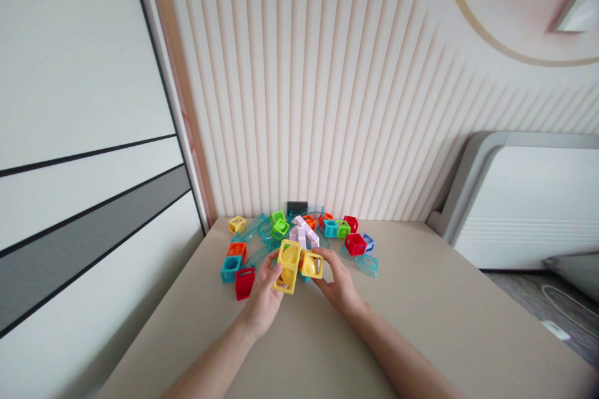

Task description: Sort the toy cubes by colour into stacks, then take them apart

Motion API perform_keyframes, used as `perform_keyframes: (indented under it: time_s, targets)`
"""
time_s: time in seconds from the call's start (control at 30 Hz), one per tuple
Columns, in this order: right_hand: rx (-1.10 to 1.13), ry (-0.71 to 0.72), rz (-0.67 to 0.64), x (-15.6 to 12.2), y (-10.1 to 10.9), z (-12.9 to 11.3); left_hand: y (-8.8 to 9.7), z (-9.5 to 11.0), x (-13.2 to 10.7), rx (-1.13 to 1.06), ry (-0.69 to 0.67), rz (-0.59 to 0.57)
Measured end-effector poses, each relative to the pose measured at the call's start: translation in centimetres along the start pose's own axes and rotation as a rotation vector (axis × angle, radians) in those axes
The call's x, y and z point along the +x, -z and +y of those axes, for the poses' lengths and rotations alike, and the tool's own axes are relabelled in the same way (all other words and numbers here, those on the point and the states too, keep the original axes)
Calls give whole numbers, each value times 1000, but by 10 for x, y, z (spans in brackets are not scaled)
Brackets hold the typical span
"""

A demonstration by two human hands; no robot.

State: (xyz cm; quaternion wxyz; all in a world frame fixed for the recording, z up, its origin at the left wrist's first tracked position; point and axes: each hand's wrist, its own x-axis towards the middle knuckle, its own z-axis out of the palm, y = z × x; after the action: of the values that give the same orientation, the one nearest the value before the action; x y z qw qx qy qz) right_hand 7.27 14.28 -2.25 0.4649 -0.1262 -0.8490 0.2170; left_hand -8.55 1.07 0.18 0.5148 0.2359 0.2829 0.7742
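Observation:
My left hand (263, 296) grips a tall yellow open-frame block (287, 265) held above the beige table (421, 312). My right hand (337, 283) pinches a smaller yellow cube (312, 264) pressed against the tall block's right side. Just behind them lies a heap of toy cubes: red (244, 282), teal (231, 268), orange (236, 250), green (279, 229), a second red one (355, 244), plus a white piece (304, 234). Clear turquoise curved track pieces (366, 264) lie among the cubes.
A lone yellow cube (236, 224) sits at the back left of the table. A ribbed wall (327, 106) rises right behind the heap. A white cabinet (84, 168) stands on the left and a white padded headboard (528, 199) on the right.

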Motion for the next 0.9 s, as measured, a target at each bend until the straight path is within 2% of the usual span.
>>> perform_keyframes:
  time_s: [0.2,0.43,0.53,0.63,0.77,0.9]
  targets:
    - [-5,-56,45,0,3,2,-3,0,2,47,8,73]
    - [-49,-39,-18,-1,3,6,-5,-1,-1,114,104,-34]
    - [-103,43,-38,0,5,5,-2,-3,-2,277,89,-73]
    - [-168,146,-68,2,8,0,2,-5,-2,435,63,-53]
    - [-254,250,-75,4,12,-7,1,-5,-3,464,29,-16]
    - [-301,320,-55,5,14,-8,-4,-4,-5,482,-13,-41]
